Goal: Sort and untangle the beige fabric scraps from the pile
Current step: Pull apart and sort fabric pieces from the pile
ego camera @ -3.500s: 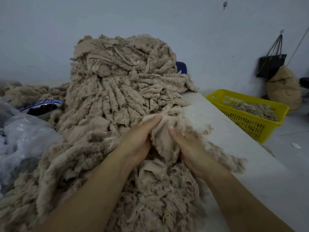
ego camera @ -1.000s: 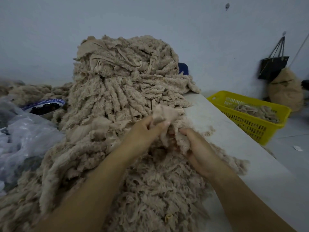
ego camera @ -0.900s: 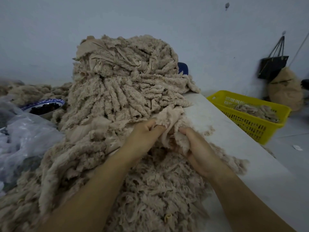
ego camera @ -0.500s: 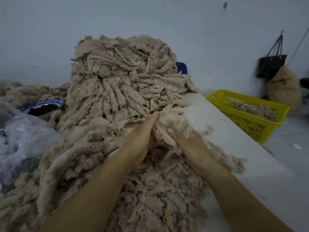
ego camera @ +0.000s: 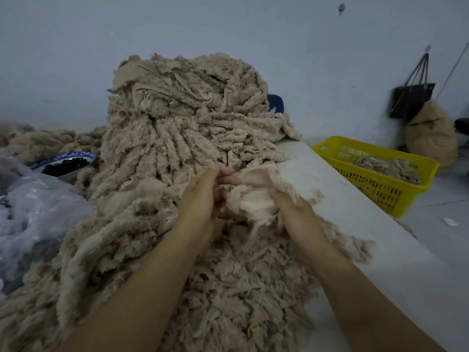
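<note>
A tall pile of beige fabric scraps (ego camera: 187,128) covers the table in front of me, with frayed loose scraps (ego camera: 243,283) spread below my hands. Between my hands is one smooth beige scrap (ego camera: 256,196), bunched and lifted a little off the pile. My left hand (ego camera: 203,199) pinches its upper left edge with fingertips and thumb. My right hand (ego camera: 294,212) grips its right side, thumb on top. Part of the scrap trails down into the heap.
The white table (ego camera: 355,224) runs along the right of the pile to its edge. A yellow basket (ego camera: 375,184) holding scraps stands beyond it. A clear plastic bag (ego camera: 33,212) and a blue-rimmed bowl (ego camera: 63,163) lie at the left. A dark bag (ego camera: 411,97) hangs on the wall.
Both hands have kept working the same scrap. It is now pulled wider apart and turned, showing its smooth pale side; my left fingertips have shifted to its top edge.
</note>
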A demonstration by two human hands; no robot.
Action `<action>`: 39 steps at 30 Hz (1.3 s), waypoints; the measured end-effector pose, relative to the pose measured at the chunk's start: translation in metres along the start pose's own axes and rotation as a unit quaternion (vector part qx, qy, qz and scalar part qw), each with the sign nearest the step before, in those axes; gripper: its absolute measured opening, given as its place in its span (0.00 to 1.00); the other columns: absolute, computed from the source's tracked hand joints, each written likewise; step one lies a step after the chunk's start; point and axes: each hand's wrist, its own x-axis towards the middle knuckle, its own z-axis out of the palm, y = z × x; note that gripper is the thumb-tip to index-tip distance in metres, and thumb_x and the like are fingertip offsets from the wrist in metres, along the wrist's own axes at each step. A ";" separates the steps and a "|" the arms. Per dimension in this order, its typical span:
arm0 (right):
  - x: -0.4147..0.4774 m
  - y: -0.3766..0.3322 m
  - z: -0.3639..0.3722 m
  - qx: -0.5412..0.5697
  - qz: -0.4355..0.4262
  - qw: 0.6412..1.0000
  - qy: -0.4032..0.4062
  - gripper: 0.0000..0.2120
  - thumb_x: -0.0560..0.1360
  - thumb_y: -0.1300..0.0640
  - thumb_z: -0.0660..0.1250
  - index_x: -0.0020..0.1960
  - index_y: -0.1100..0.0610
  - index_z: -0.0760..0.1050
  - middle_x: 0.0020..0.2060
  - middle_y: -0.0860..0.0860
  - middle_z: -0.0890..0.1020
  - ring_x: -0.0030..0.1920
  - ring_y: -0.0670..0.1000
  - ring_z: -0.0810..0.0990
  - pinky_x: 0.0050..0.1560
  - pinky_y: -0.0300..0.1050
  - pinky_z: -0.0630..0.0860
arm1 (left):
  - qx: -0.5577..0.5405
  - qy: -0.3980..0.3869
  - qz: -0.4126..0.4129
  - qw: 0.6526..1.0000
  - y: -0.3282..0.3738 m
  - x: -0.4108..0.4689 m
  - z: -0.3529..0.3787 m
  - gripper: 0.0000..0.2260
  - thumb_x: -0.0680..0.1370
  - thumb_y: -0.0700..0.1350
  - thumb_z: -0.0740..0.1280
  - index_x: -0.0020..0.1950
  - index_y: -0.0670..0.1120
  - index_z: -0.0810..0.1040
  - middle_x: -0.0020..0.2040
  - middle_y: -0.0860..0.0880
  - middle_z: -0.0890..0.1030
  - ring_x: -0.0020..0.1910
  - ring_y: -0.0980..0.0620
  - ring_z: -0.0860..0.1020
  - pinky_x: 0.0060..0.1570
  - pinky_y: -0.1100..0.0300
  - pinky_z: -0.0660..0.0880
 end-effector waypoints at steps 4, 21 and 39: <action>0.010 0.002 -0.014 0.114 0.060 0.990 0.064 0.13 0.76 0.43 0.69 0.39 0.49 0.76 0.26 0.40 0.80 0.42 0.45 0.83 0.40 0.53 0.79 | 0.038 0.003 -0.010 0.999 0.006 0.006 -0.016 0.16 0.84 0.49 0.58 0.43 0.44 0.79 0.34 0.48 0.82 0.21 0.55 0.69 0.21 0.64 0.64; 0.001 -0.012 0.000 0.124 0.083 0.983 0.106 0.24 0.80 0.45 0.65 0.67 0.61 0.75 0.53 0.61 0.84 0.52 0.61 0.84 0.54 0.59 0.81 | 0.278 -0.231 -0.077 0.929 -0.015 -0.010 0.000 0.10 0.78 0.46 0.70 0.36 0.49 0.78 0.29 0.50 0.77 0.23 0.56 0.67 0.25 0.66 0.66; -0.003 -0.009 -0.005 -0.036 -0.025 0.996 -0.074 0.08 0.80 0.57 0.63 0.51 0.53 0.82 0.37 0.51 0.85 0.38 0.48 0.83 0.39 0.40 0.78 | 0.317 -0.222 -0.026 0.922 -0.012 -0.007 -0.003 0.12 0.79 0.53 0.68 0.45 0.46 0.82 0.35 0.55 0.83 0.27 0.59 0.75 0.29 0.70 0.69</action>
